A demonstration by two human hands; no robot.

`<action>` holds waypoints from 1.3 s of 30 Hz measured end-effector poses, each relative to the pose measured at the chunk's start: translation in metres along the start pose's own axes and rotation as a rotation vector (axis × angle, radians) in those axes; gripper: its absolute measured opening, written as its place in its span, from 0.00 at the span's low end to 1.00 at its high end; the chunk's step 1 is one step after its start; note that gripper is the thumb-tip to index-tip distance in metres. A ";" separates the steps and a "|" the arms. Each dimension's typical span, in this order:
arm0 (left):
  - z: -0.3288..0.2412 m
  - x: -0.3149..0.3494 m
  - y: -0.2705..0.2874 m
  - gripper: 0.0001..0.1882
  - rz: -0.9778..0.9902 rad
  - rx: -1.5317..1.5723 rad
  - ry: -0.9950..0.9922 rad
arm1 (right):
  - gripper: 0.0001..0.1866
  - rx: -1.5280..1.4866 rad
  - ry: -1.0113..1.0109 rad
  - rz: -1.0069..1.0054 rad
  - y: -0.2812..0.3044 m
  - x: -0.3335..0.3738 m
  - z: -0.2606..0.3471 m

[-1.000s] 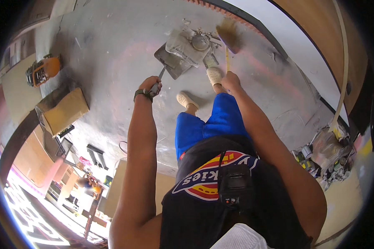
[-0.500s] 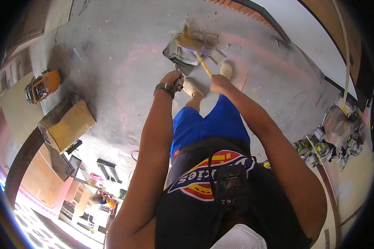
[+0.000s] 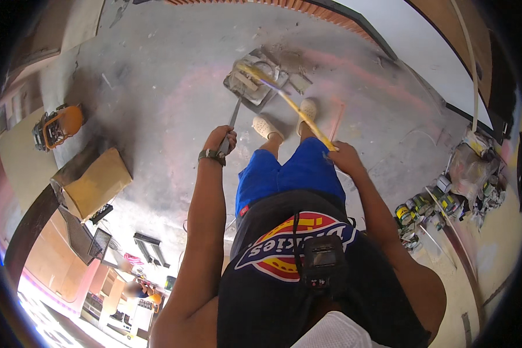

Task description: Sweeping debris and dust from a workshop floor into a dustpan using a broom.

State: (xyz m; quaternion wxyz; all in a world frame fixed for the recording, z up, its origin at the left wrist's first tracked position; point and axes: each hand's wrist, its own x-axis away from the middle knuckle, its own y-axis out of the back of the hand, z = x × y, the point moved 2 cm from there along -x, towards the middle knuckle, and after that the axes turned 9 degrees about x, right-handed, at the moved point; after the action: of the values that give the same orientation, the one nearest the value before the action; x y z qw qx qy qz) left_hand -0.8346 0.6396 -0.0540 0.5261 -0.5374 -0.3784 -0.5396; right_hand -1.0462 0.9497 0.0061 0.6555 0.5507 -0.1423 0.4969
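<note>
My left hand [image 3: 220,140], with a watch on its wrist, is closed round the grey handle of a long-handled dustpan [image 3: 233,88]. The pan rests on the floor in front of my feet, with pieces of debris in it. My right hand [image 3: 345,156] grips the upper end of a broom [image 3: 307,118] with a yellow stick. The stick slants away to the left, and the broom's yellowish, slightly blurred head lies over the pan. Part of the pan is covered by the broom and debris.
Grey dust and flat scraps [image 3: 299,83] lie right of the pan. On the left stand an orange machine [image 3: 69,120] and a cardboard box [image 3: 101,182]. Power tools [image 3: 414,209] and a plastic bag [image 3: 470,165] line the right wall. Another person [image 3: 136,289] is far behind, lower left.
The broom head has moved left over the pan, and more of its stick shows. My right hand has shifted right and closer to me. My left hand has moved left and nearer, baring the dustpan handle.
</note>
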 end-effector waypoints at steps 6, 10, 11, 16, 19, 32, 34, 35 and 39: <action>0.002 0.011 0.017 0.08 -0.081 0.018 -0.017 | 0.15 -0.155 -0.432 0.018 0.032 0.015 -0.078; 0.000 0.019 0.012 0.08 -0.081 -0.022 -0.019 | 0.19 -0.021 -0.231 -0.371 0.020 -0.036 -0.139; -0.002 0.020 0.008 0.08 -0.080 -0.039 -0.019 | 0.18 -0.009 -0.267 -0.310 0.019 -0.055 -0.145; 0.001 -0.010 -0.010 0.08 -0.066 -0.052 0.006 | 0.16 0.152 -0.247 -0.171 -0.026 -0.105 -0.120; 0.005 -0.014 -0.031 0.08 -0.100 -0.106 -0.118 | 0.22 0.378 -0.273 -0.011 -0.057 -0.092 -0.069; 0.001 -0.013 -0.017 0.06 -0.050 0.184 -0.131 | 0.29 0.215 -0.112 -0.128 0.020 -0.010 -0.043; 0.006 -0.003 0.005 0.07 -0.016 0.235 -0.102 | 0.29 0.168 -0.103 -0.160 0.044 -0.042 -0.050; 0.009 0.000 0.013 0.08 0.020 0.270 -0.060 | 0.28 0.189 -0.047 -0.243 0.052 -0.067 -0.054; 0.020 0.005 0.000 0.09 0.002 0.285 -0.013 | 0.25 0.264 0.001 -0.330 0.075 -0.186 -0.084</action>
State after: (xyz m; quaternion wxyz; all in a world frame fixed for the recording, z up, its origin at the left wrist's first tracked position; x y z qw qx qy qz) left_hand -0.8300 0.6578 -0.0468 0.5952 -0.4609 -0.4541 -0.4766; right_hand -1.2232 0.9223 -0.1166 0.6501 0.6475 0.0163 0.3974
